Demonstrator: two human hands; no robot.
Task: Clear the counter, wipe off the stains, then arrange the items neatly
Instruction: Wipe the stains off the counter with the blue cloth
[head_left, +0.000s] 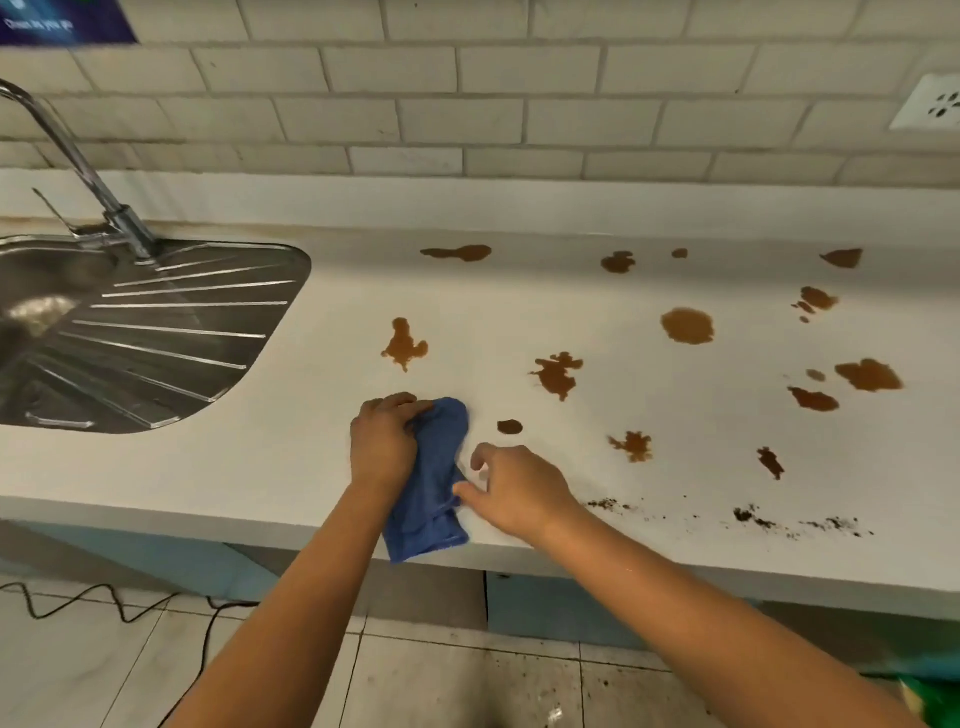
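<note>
Blue cloth (434, 478) draped over counter (260, 467) front edge, bunched at top in left hand (382, 441), pinched at side by right hand (519, 488). Dark crumbs (753, 517) right of cloth; brown stains (558, 374) beyond; steel sink (130, 332) far left.

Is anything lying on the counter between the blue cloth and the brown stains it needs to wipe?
Nothing visible. The left hand grips the blue cloth at the counter's front edge, the right hand pinches its side, and only bare surface separates it from the nearest brown stain.
</note>
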